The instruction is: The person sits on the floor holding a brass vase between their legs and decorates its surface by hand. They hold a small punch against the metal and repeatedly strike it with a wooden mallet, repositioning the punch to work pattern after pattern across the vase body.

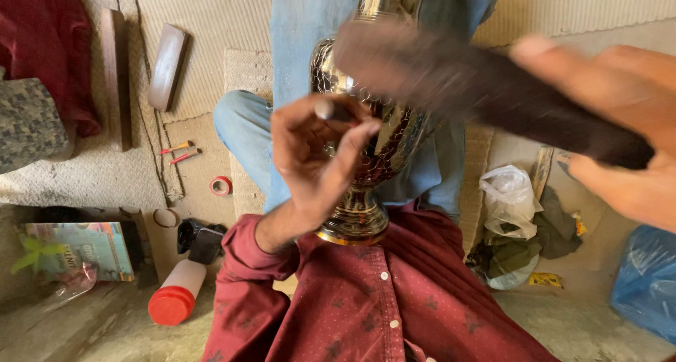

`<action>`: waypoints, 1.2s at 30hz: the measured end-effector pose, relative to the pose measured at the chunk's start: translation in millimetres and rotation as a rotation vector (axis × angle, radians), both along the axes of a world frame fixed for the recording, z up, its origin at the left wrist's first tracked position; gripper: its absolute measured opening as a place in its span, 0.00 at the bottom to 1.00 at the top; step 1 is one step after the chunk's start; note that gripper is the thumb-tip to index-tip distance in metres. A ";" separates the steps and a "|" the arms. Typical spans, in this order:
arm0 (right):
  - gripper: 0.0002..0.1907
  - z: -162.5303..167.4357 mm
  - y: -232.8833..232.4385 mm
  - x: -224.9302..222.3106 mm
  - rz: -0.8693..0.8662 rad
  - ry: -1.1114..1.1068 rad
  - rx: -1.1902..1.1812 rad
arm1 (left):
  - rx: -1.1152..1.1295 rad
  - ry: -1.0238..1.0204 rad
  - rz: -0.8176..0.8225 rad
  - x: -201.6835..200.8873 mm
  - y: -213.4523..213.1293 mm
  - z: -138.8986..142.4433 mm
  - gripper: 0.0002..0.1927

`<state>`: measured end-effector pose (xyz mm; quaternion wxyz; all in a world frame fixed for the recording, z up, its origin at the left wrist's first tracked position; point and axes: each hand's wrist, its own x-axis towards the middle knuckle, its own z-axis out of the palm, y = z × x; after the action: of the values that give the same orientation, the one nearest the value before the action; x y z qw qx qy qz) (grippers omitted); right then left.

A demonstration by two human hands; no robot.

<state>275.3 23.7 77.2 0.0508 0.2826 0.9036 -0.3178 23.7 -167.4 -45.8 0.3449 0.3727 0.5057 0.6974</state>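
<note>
A shiny engraved metal vase (384, 133) lies on my lap, its round foot toward my red shirt and its neck pointing away. My left hand (317, 154) pinches a thin metal punch (331, 110) against the vase's body. My right hand (620, 129) grips a long dark wooden stick (479, 87), blurred with motion, raised over the vase and the punch.
On the woven mat at left lie two wooden blocks (167, 66), two small red-handled tools (179, 152) and a red tape ring (221, 186). A white bottle with a red cap (176, 291) and a colourful box (77, 253) sit near left. Plastic bags (508, 200) and a blue bag (648, 281) lie at right.
</note>
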 end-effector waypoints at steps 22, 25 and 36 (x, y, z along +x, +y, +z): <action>0.29 -132.0 -193.6 57.1 -1.076 1.000 -0.071 | 0.247 0.628 -1.096 -49.9 114.7 31.9 0.29; 0.24 -139.6 -191.6 55.4 -0.891 0.594 0.149 | 0.197 0.666 -1.192 -47.3 116.8 34.2 0.30; 0.15 -166.2 -210.8 46.9 -0.900 0.516 0.252 | 0.161 0.635 -1.497 -37.2 133.2 43.1 0.29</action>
<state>322.2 -187.0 -89.0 -0.3486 0.5588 0.7075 -0.2562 -13.5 -34.2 -2.6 0.5319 0.8152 0.1449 0.1777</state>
